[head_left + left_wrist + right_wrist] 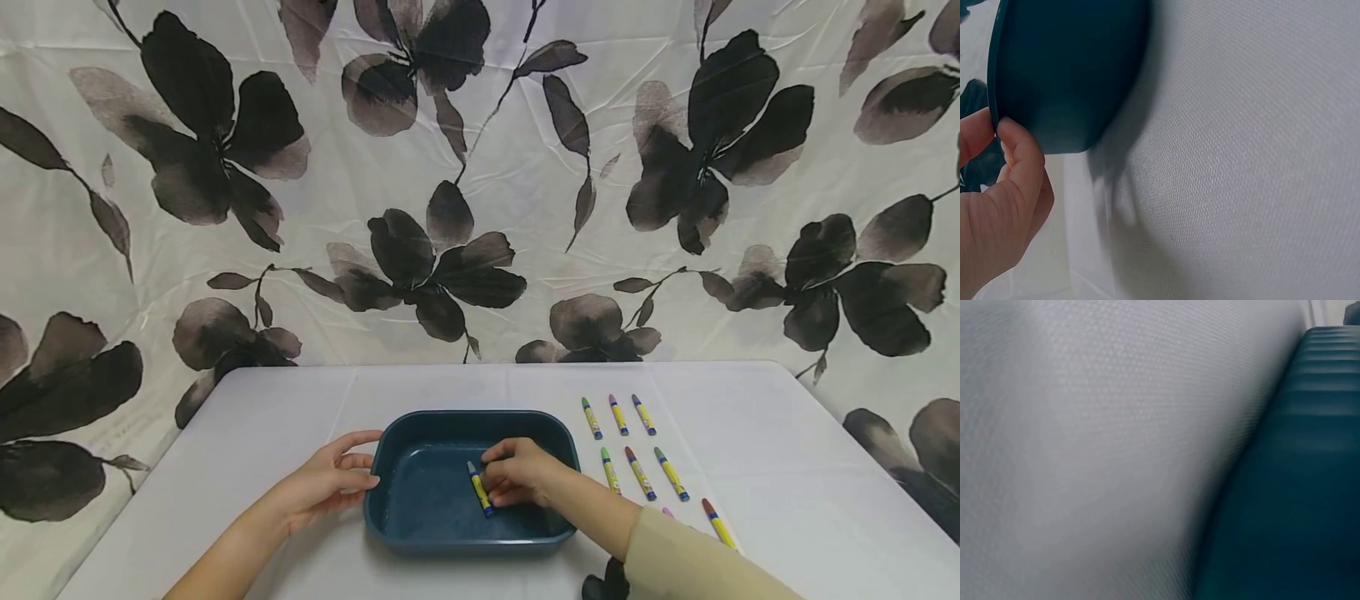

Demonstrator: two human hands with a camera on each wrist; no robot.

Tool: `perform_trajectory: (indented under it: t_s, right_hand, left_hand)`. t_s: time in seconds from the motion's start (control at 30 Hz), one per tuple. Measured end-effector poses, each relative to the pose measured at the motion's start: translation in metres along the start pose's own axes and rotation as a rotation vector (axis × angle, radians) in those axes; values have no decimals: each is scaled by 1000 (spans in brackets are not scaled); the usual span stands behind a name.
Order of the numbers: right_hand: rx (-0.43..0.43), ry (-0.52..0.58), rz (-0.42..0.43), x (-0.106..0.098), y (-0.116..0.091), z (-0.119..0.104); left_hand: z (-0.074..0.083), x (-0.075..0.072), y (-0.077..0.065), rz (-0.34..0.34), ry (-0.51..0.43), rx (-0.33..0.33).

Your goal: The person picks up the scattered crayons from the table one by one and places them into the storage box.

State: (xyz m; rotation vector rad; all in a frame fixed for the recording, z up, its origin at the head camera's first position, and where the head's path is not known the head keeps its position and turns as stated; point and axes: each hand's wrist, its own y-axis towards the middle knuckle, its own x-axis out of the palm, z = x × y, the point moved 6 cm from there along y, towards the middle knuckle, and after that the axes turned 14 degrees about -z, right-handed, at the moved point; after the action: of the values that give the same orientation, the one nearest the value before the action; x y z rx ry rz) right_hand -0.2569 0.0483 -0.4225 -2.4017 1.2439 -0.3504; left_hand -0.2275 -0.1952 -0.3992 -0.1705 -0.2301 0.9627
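A dark teal rectangular tray (420, 546) sits on the white table. My left hand (330, 479) holds its left end; in the left wrist view, thumb and fingers pinch the tray's rim (994, 69). Inside the tray lies a crayon (480, 490) with a yellow wrapper and greyish-blue tip, slanted and visible along its whole length. My right hand (525, 473) reaches over the right rim, its loosely bent fingers right beside the crayon, thumb and forefinger apart. The right wrist view shows the tray's outer wall (1291, 506) but not the hand.
Several crayons lie in rough rows right of the tray, among them a green one (592, 418), a red one (640, 473) and a brown one (718, 523). My right sleeve (690, 554) passes close to the nearest ones. A floral curtain (480, 192) hangs behind the table.
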Motion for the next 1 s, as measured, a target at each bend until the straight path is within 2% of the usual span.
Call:
perform_trajectory:
  t_s: [0.6,0.83,1.0]
  right_hand:
    - [-83,-2,-78,-16,-17,-29]
    - [-110,-5,-114,-30,-29,-41]
    - [-122,6,-109,-41,-36,-47]
  left_hand:
    - [-2,0,0,-16,-32,5]
    - [-1,1,0,-21,-47,13]
    - [-1,1,0,-18,-48,16]
